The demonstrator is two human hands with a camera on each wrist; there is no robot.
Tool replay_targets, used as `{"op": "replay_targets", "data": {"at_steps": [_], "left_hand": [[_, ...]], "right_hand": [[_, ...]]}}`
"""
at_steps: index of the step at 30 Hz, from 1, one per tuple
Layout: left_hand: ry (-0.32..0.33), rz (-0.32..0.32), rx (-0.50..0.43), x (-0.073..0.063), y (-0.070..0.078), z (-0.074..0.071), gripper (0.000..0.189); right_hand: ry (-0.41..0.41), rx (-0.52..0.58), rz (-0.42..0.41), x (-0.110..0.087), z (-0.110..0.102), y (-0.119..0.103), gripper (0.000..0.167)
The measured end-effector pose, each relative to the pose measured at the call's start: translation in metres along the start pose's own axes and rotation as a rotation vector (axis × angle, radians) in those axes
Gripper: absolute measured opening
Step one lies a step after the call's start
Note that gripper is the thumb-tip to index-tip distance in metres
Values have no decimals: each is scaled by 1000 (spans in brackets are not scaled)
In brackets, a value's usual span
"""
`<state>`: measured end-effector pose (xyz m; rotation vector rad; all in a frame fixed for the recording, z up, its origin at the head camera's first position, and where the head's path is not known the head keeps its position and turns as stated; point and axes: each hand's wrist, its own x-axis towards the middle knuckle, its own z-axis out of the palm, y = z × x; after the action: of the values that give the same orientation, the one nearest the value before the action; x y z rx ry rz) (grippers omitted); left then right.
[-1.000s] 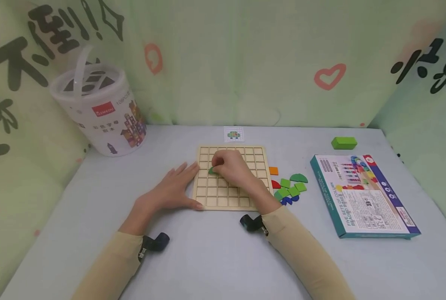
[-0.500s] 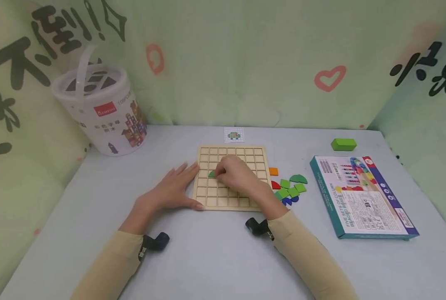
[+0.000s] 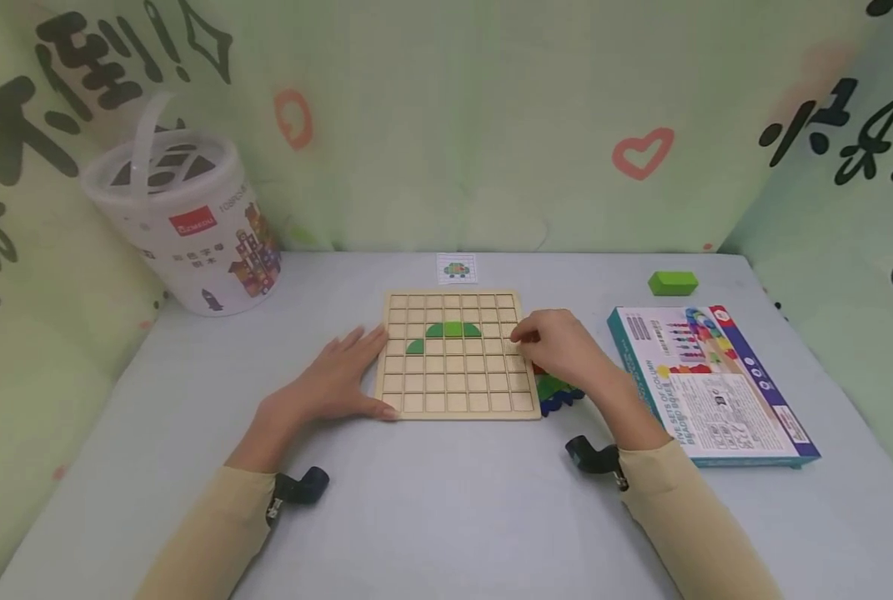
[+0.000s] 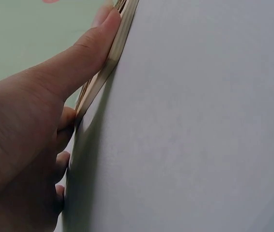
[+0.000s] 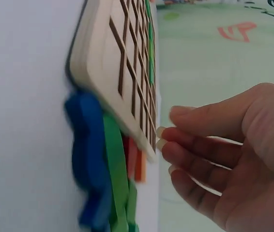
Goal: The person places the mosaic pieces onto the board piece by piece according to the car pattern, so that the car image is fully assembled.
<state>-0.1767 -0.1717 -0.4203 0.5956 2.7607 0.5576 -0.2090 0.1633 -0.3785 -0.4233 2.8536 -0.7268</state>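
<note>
A wooden grid board (image 3: 446,403) lies on the table in front of me. In its cells sit a green square (image 3: 453,329), a green quarter-circle tile (image 3: 434,330) to the square's left, another green quarter-circle (image 3: 472,330) to its right, and a third green quarter-circle (image 3: 414,346) one row nearer me. My left hand (image 3: 341,379) rests along the board's left edge, fingers straight, thumb at the near corner. My right hand (image 3: 566,350) hovers by the right edge, fingers loosely bent; in the right wrist view nothing lies between thumb and fingertips.
Loose blue tiles (image 5: 88,145) and green tiles (image 5: 115,169) lie against the board's right side, partly hidden by my right hand. A small pattern card (image 3: 457,269) is behind the board. A flat box (image 3: 724,392) and green block (image 3: 673,283) stand right, a white bucket (image 3: 191,225) left.
My right hand has let go of the green quarter-circle, left it in its cell, and moved right to the board's right edge. The left hand stays put. The head view has shifted slightly.
</note>
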Motion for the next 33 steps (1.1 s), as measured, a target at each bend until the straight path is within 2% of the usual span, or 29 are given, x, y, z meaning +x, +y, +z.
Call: {"op": "replay_targets", "data": {"at_steps": [8, 12, 18, 26, 33], "left_hand": [[6, 1, -1, -2, -7, 1, 125], [8, 2, -7, -2, -8, 2, 125], [9, 0, 0, 0, -8, 2, 126], [1, 1, 2, 4, -8, 6, 128], [-1, -6, -1, 3, -7, 5, 128]], "right_hand": [[-70, -137, 128, -12, -18, 22, 29], [-84, -139, 128, -12, -17, 25, 24], [-49, -115, 127, -13, -14, 26, 21], [69, -74, 81, -10, -16, 18, 13], [93, 70, -50, 7, -2, -20, 14]]}}
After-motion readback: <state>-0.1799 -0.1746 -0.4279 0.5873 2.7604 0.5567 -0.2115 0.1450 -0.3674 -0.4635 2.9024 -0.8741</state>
